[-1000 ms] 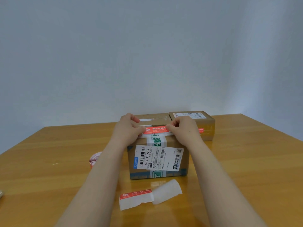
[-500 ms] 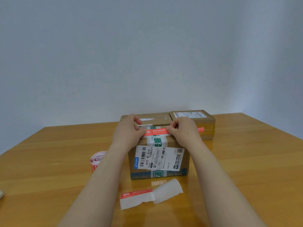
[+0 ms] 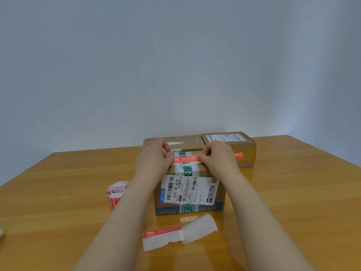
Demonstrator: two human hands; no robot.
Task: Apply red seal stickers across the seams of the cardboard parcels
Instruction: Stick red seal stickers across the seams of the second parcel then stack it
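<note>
On the wooden table (image 3: 293, 192) stands a cardboard parcel (image 3: 190, 189). The left hand (image 3: 154, 163) and the right hand (image 3: 218, 161), fingers curled, pinch the two ends of the red seal sticker (image 3: 187, 159), which lies across the green-taped seam at the parcel's top front edge.

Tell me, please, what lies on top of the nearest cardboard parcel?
A red seal sticker lies across green-printed tape. The left hand and right hand pinch its ends, hiding them and the top's sides.

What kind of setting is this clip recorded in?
Likely a small parcel-packing desk in a plain room: a wooden table, labelled cardboard parcels, a roll of red seal stickers, and a bare wall.
</note>
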